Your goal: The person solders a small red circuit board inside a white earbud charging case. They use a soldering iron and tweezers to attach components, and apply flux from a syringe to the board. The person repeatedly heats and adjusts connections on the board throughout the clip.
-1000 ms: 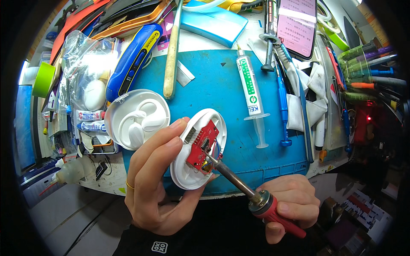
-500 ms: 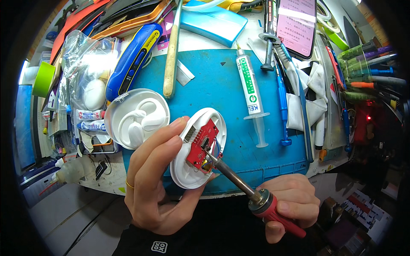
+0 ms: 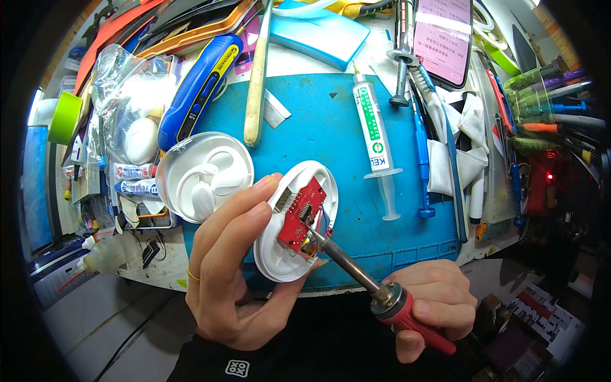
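**Items in hand and beside**

One oval, rimmed shell of smooth white plastic [image 3: 270,260]: tilted, held over the near edge of the flat blue mat [image 3: 318,121]. Seated inside: one flat, rectangular red circuit board [image 3: 294,223], thin wires along its right side. One soldering iron with slim metal shaft and red handle [image 3: 382,294]: tip at the board, contact unclear. My left hand [image 3: 229,286]: half open, fingers curved, gripping the shell's edge. My right hand [image 3: 440,299]: closed around the red handle.

Soldering iron [image 3: 388,301] & blue mat [image 3: 312,127] show elec. wkshp.
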Demonstrator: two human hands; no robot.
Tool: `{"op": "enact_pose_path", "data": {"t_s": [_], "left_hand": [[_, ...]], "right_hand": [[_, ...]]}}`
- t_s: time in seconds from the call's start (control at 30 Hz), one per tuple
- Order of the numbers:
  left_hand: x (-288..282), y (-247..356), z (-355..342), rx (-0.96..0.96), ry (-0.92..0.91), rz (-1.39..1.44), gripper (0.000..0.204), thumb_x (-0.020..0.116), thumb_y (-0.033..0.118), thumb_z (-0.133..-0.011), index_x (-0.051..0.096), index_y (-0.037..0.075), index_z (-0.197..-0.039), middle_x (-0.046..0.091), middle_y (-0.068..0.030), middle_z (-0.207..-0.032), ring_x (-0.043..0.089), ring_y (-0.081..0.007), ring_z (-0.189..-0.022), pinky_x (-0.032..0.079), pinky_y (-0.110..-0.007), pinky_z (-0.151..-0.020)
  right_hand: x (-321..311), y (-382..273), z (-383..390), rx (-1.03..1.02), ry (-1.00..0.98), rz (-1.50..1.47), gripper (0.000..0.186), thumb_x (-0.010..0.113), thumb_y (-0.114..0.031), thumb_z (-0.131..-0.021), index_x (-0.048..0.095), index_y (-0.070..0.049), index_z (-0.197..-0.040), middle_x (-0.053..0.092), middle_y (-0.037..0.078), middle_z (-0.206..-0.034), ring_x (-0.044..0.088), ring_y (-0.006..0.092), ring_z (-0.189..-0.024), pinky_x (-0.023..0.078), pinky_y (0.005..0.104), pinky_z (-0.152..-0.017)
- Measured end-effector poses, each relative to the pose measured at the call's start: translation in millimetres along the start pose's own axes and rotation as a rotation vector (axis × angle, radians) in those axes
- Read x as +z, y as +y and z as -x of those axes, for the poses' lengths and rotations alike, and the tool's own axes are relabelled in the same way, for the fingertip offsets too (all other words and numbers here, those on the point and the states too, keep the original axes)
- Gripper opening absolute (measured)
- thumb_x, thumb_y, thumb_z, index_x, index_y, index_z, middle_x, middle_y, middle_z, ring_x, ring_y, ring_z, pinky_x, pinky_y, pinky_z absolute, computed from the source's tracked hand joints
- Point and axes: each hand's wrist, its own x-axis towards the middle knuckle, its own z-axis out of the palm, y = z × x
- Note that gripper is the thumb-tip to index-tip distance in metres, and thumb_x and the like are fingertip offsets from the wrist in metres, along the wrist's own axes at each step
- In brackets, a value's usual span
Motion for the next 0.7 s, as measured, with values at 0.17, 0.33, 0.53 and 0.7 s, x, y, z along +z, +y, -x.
{"op": "enact_pose_path", "data": {"t_s": [0.17, 0.33, 0.53, 0.7], "left_hand": [[-0.1, 1.7, 0.1, -0.008, 0.0, -0.02, 0.095, 0.078, -0.022, -0.067, 0.039, -0.002, -0.152, 0.042, -0.0315, -0.153, 0.051, -0.0466, -0.141, 0.052, -0.052, -0.114], [0.5, 2.4, 0.0, -0.016, 0.002, -0.022, 0.095, 0.077, -0.023, -0.067, 0.039, -0.002, -0.152, 0.042, -0.0314, -0.153, 0.051, -0.0464, -0.14, 0.053, -0.052, -0.113], [1.7, 2.1, 0.5, -0.019, 0.015, -0.004, 0.095, 0.077, -0.024, -0.067, 0.04, -0.002, -0.151, 0.042, -0.0312, -0.153, 0.052, -0.046, -0.14, 0.053, -0.051, -0.113], [1.5, 2.4, 0.9, -0.022, 0.015, -0.004, 0.095, 0.076, -0.024, -0.067, 0.039, -0.002, -0.152, 0.041, -0.0314, -0.153, 0.052, -0.046, -0.14, 0.054, -0.051, -0.112]], "right_hand": [[-11.1, -3.1, -2.4, 0.012, -0.173, 0.035, 0.041, 0.074, -0.023, -0.095, 0.053, 0.0, -0.121, 0.07, 0.016, -0.085, 0.073, 0.0265, -0.07, 0.064, 0.036, -0.059], [-10.6, -2.2, 0.4, 0.005, -0.166, 0.038, 0.041, 0.074, -0.024, -0.095, 0.053, 0.0, -0.121, 0.07, 0.015, -0.084, 0.073, 0.0262, -0.07, 0.064, 0.0357, -0.059], [-10.0, -2.6, -1.0, 0.01, -0.166, 0.043, 0.041, 0.074, -0.024, -0.095, 0.053, 0.0, -0.12, 0.07, 0.014, -0.084, 0.073, 0.0259, -0.069, 0.064, 0.0361, -0.059], [-9.8, -2.8, -0.8, 0.014, -0.153, 0.04, 0.041, 0.074, -0.025, -0.095, 0.053, 0.0, -0.12, 0.07, 0.014, -0.083, 0.073, 0.0257, -0.069, 0.064, 0.0359, -0.06]]}}
